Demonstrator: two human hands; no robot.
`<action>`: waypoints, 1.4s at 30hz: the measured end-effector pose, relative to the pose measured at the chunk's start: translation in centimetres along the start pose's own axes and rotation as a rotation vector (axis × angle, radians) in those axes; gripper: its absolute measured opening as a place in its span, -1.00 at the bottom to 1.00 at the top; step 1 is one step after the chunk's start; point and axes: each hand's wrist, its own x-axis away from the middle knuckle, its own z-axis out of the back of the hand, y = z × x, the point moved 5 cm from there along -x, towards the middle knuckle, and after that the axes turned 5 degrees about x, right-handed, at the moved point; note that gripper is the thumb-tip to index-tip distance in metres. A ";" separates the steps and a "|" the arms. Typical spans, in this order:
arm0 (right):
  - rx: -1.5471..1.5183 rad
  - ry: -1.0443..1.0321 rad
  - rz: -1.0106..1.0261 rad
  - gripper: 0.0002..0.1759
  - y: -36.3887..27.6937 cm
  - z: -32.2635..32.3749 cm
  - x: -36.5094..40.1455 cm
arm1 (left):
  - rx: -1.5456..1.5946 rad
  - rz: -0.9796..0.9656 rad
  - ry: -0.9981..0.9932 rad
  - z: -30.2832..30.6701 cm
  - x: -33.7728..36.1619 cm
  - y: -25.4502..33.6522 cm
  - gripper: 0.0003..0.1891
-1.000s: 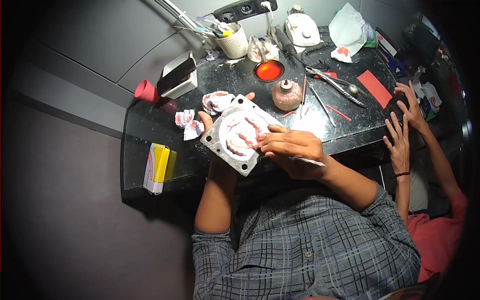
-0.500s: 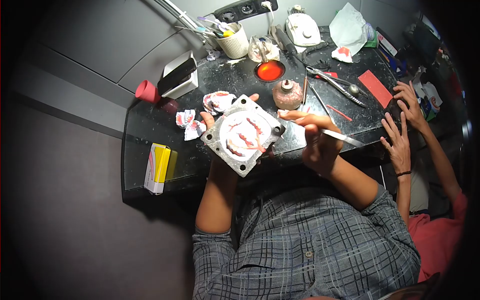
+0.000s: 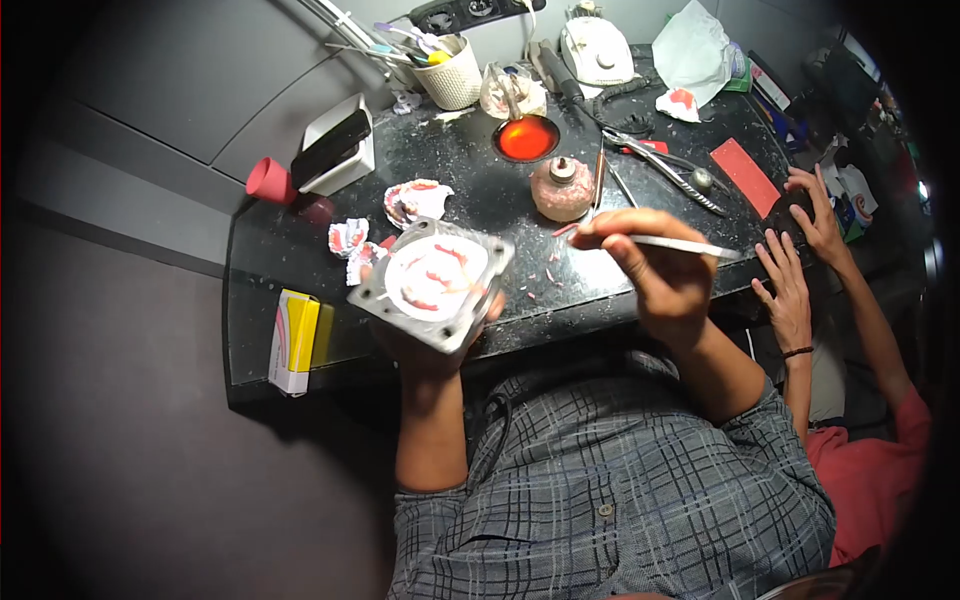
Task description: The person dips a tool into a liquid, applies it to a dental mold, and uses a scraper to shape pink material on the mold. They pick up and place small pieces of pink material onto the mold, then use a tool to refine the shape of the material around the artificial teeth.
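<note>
My left hand (image 3: 415, 355) grips a square metal dental flask (image 3: 400, 318) from below, with fingers at its edges. The flask has holes at its corners. Its round white plaster filling (image 3: 413, 262) carries pinkish-red arch-shaped patches. My right hand (image 3: 672, 275) pinches a slim, pale-handled tool (image 3: 690, 246), held apart from the flask, to its right. A small red wax strip (image 3: 566, 230) shows by the right fingertips. Small pink scraps (image 3: 551, 275) lie on the black desk (image 3: 470, 165) between my hands.
Plaster dental casts (image 3: 415, 203) lie behind the flask. A round burner (image 3: 562, 190), a dish of red liquid (image 3: 527, 139), pliers (image 3: 680, 180) and a red wax sheet (image 3: 745, 177) stand or lie further back. Another person's hands (image 3: 787, 300) rest at the right edge. A yellow-and-white box (image 3: 293, 343) stands left.
My left hand has lowered the flask leftward and tilted it. The red strand on its plaster no longer shows there. My right hand has drawn away from the flask, slightly right.
</note>
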 end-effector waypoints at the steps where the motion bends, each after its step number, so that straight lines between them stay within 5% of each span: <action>1: 0.017 -0.002 -0.004 -0.83 -0.2 0.6 -0.2 | 0.089 -0.073 0.226 0.8 2.6 -0.3 -0.26; 2: 0.058 -0.019 -0.023 -0.82 -0.4 1.1 -0.4 | 0.484 0.063 0.304 3.5 6.4 -0.2 -0.21; 4: -0.014 -0.016 -0.013 -0.82 -0.5 0.9 -0.6 | 0.877 -0.087 0.449 -0.5 4.4 -0.7 -0.15; 8: 0.043 -0.134 0.079 -0.81 -0.7 0.3 -0.2 | 0.736 0.075 0.444 0.1 3.3 -2.7 -0.08; 10: 0.131 -0.167 0.112 -0.81 -1.2 0.1 -0.1 | 0.425 0.073 0.469 0.1 2.3 -3.9 0.20; 11: 0.140 -0.152 0.115 -0.81 -1.3 0.2 -0.1 | 0.366 0.102 0.550 0.9 2.6 -3.8 0.17; 15: 0.083 -0.099 0.105 -0.82 -1.5 0.9 -0.1 | 0.357 0.160 0.295 -1.9 0.0 -4.3 -0.09; 16: 0.009 -0.042 0.068 -0.83 -1.4 1.1 -0.1 | 0.291 0.123 0.489 -3.3 -0.5 -3.9 -0.12; 18: -0.005 -0.012 0.050 -0.85 -1.7 1.1 -0.2 | 0.588 0.288 0.266 -2.1 -0.2 -5.1 -0.10; 20: 0.187 -0.145 0.120 -0.86 -2.2 0.6 -0.2 | 0.525 0.208 0.128 -0.4 0.1 -6.1 -0.02; 22: 0.298 -0.174 0.183 -0.86 -2.2 -0.2 0.1 | 0.263 0.221 0.694 -1.4 0.3 -6.3 0.08; 24: 0.380 -0.218 0.230 -0.84 -2.2 -0.6 0.2 | 0.256 0.152 0.587 -1.2 1.0 -7.2 0.19; 27: 0.406 -0.261 0.237 -0.81 -2.5 -1.5 0.3 | 0.684 0.037 0.264 -2.4 0.4 -7.1 0.28; 31: 0.403 -0.314 0.248 -0.80 -2.6 -3.2 0.3 | 0.763 0.128 0.417 -4.0 0.3 -6.6 0.29; 34: 0.429 -0.298 0.282 -0.79 -2.3 -3.9 0.5 | 0.921 -0.137 0.657 -3.9 0.7 -7.0 0.24; 35: 0.455 -0.317 0.323 -0.78 -2.4 -4.1 0.5 | 0.357 -0.094 0.390 -2.5 1.8 -7.0 -0.14; 36: 0.479 -0.339 0.361 -0.77 -2.6 -4.3 0.6 | 0.358 -0.089 0.396 -2.5 2.1 -7.1 -0.14; 38: 0.467 -0.356 0.312 -0.76 -2.5 -4.3 0.7 | 0.974 0.036 0.397 -3.2 2.7 -8.3 0.19; 39: 0.459 -0.355 0.323 -0.76 -2.3 -4.4 0.8 | 0.908 -0.062 0.754 -1.2 3.5 -8.3 0.15; 42: 0.435 -0.362 0.331 -0.74 -2.2 -4.5 1.0 | 0.860 -0.025 0.678 -1.8 3.9 -8.3 0.14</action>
